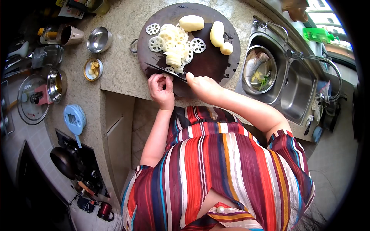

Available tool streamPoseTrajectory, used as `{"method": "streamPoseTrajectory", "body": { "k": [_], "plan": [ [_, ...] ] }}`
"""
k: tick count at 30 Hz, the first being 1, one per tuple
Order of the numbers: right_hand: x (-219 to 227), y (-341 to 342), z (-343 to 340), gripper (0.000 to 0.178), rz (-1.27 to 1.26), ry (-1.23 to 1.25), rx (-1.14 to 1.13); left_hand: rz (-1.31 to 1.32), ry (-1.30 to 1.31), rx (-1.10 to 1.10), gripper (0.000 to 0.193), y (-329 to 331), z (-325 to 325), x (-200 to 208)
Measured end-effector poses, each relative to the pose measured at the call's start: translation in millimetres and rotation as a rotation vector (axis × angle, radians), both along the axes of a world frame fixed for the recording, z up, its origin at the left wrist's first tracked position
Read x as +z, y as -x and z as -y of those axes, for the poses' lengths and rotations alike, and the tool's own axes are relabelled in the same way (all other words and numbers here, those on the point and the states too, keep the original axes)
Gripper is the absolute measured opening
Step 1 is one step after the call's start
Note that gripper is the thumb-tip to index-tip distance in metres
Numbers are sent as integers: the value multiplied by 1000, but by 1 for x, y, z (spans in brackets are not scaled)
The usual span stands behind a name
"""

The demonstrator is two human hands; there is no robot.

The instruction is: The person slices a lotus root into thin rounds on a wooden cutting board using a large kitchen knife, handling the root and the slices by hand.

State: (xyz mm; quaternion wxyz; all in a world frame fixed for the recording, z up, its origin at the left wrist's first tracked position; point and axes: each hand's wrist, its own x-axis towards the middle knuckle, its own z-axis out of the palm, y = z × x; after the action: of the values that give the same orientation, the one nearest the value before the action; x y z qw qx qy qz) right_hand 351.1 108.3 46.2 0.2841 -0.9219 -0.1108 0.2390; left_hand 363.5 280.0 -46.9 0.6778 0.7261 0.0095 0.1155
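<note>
A round dark cutting board point(214, 71) lies on the counter in front of me. My right hand point(205, 89) is closed round the handle of a kitchen knife point(157, 68), its blade angled across the board's near left part. Against the blade, my left hand point(160, 89) has its fingers curled on a small pale piece, apparently the end of a lotus root. Beyond the blade is a heap of lotus root slices point(169, 38), with several flat slices around it. Peeled pale root pieces point(191, 23) rest at the board's far side and right.
To the right, a double sink point(295, 90) holds a metal basin point(274, 73) with fish, ginger and greens. Left on the counter stand a steel bowl point(99, 40), a small bowl of ginger or garlic point(93, 69) and a blue handled gadget point(74, 118). A dark pan point(63, 163) sits on the stove.
</note>
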Motion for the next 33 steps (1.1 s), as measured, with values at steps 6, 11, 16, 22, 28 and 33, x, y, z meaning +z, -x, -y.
{"method": "streamPoseTrajectory", "body": {
  "k": [6,11,16,22,28,33],
  "plan": [
    [5,1,7,24,25,16,2,55,-85,-35,19,0,-2,-2],
    [42,11,19,20,-49,27,12,94,-50,-4,22,1,-1,-7],
    [52,16,25,18,-64,55,42,64,-8,-10,25,2,0,-6],
    [60,7,19,19,-93,102,63,75,-56,-10,24,-1,2,-1],
    [53,-3,15,19,-76,54,52,11,5,8,23,-4,3,0],
    [48,-7,10,16,-84,32,40,-37,-18,31,21,-7,3,-2]
  ]
}}
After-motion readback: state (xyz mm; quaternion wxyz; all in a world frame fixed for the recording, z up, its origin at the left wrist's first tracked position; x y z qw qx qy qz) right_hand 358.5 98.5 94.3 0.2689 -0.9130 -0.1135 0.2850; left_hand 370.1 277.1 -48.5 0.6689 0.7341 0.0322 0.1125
